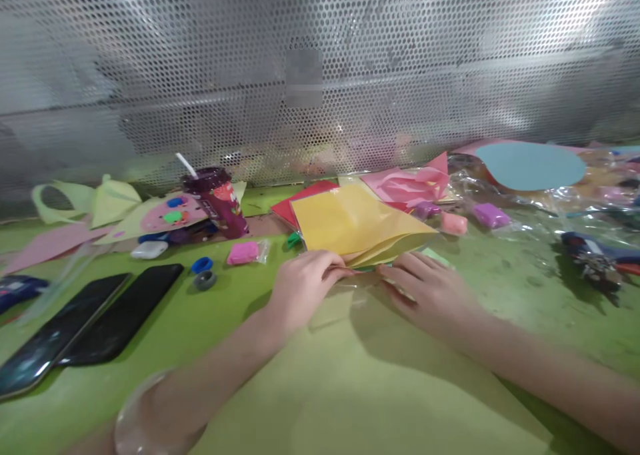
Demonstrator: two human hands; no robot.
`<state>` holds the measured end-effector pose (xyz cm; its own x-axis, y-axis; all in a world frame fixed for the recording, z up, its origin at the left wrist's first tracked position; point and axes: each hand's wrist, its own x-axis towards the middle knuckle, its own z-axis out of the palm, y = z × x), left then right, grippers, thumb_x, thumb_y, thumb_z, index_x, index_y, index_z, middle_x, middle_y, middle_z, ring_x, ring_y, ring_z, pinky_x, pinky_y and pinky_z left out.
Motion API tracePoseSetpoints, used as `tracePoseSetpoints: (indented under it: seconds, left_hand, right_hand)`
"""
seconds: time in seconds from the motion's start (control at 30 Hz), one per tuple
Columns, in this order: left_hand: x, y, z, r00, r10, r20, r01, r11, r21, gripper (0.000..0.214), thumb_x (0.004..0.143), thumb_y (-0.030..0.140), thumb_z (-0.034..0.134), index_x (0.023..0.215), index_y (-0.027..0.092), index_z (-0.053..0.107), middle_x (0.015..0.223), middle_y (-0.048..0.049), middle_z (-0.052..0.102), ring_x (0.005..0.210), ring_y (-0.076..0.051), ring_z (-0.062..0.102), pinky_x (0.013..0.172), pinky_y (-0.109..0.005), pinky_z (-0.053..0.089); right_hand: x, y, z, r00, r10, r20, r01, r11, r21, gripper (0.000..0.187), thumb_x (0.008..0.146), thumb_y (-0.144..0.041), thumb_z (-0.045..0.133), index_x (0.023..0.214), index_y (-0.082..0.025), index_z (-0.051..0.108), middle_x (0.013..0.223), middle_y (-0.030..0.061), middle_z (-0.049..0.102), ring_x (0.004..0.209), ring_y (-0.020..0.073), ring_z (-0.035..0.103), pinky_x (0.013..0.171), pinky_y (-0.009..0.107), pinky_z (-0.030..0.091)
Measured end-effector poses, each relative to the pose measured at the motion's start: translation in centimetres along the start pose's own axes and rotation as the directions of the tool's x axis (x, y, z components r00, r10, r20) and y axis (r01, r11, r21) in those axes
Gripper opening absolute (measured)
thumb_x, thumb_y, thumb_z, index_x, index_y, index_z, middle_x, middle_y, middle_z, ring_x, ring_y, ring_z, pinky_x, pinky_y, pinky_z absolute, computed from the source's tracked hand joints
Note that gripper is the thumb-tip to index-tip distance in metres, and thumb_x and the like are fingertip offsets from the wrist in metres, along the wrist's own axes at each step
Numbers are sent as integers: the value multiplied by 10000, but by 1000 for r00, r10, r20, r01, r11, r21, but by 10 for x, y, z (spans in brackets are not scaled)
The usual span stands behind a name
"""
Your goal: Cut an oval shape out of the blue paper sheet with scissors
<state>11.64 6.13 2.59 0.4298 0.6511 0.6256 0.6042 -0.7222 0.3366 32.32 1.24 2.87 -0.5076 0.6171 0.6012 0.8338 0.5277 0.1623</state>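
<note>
"One pale yellow sheet (380,388), you said. Where does it lie?"

"On the green surface (225,302), between the forearms. It runs from the bottom of the view up to the fingertips, so both hands are at its far end: the left hand (303,285) on the left, the right hand (427,288) on the right."

"Are they joined?"

"Apart, with a narrow gap between the fingertips. Fingers and thumbs curl down onto the sheet's far edge. Whether they pinch it or only press, I can't tell."

"What about room beyond them?"

"Tight. A deeper-yellow stack of paper (345,218) sits just past the fingertips, with pink paper (413,183) behind it, towards the surface's far edge. A perforated metal panel (200,55) stands along that edge."

"And leftward?"

"Green shows beside the left forearm, as far as a pair of phones (120,322). Higher up come a pink packet (243,252), near the left hand, and a purple cup (220,208) towards the far edge."

"Rightward?"

"A wider green stretch, from the right forearm to a dark blue item (595,252) well apart from it, too blurred to name. The surface's near edge is out of view."
</note>
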Motion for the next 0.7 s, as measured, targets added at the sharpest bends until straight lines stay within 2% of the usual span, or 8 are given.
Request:
tracePoseSetpoints:
  seconds: [0.1, 0.33, 0.5, 0.6, 0.7]
  left_hand:
    - [-1, 0, 0, 999, 28, 20, -28, 999, 29, 112, 759, 302, 616, 720, 197, 611, 703, 40, 670, 651, -115, 598, 588, -219, 420]
    - [0, 1, 0, 994, 104, 44, -106, 993, 43, 196, 775, 363, 583, 731, 173, 605, 692, 10, 664, 638, -129, 599, 579, -231, 428]
    - [3, 2, 1, 991, 133, 15, -133, 990, 39, 275, 811, 410, 517, 712, 169, 605, 647, 10, 652, 607, -112, 596, 566, -221, 436]
    - [2, 4, 2, 984, 177, 3, -177, 984, 14, 228, 819, 360, 530, 720, 172, 613, 648, 15, 656, 605, -103, 597, 576, -216, 444]
    - [0, 7, 2, 971, 235, -33, -236, 971, -33, 155, 819, 300, 545, 769, 175, 622, 715, 7, 679, 649, -105, 609, 630, -223, 465]
  right_hand:
    - [0, 1, 1, 1000, 19, 15, -19, 1000, -18, 182, 858, -272, 465, 805, -178, 611, 714, 39, 569, 682, 141, 535, 594, 247, 412]
    - [4, 10, 3, 998, -39, 54, 44, 994, -97, 171, 845, -162, 452, 835, -169, 623, 767, 57, 560, 758, 173, 506, 628, 274, 416]
    - [10, 13, 2, 998, -69, -2, 69, 996, -49, 222, 842, -115, 415, 758, -174, 612, 780, 64, 562, 784, 179, 476, 678, 296, 413]
    - [11, 15, -1, 991, -121, -49, 118, 991, -67, 220, 839, -78, 406, 770, -169, 594, 813, 53, 594, 823, 182, 486, 699, 308, 412]
    - [11, 19, -4, 969, -200, -146, 185, 976, -111, 148, 828, -87, 470, 787, -176, 580, 798, 29, 619, 807, 173, 505, 696, 310, 415]
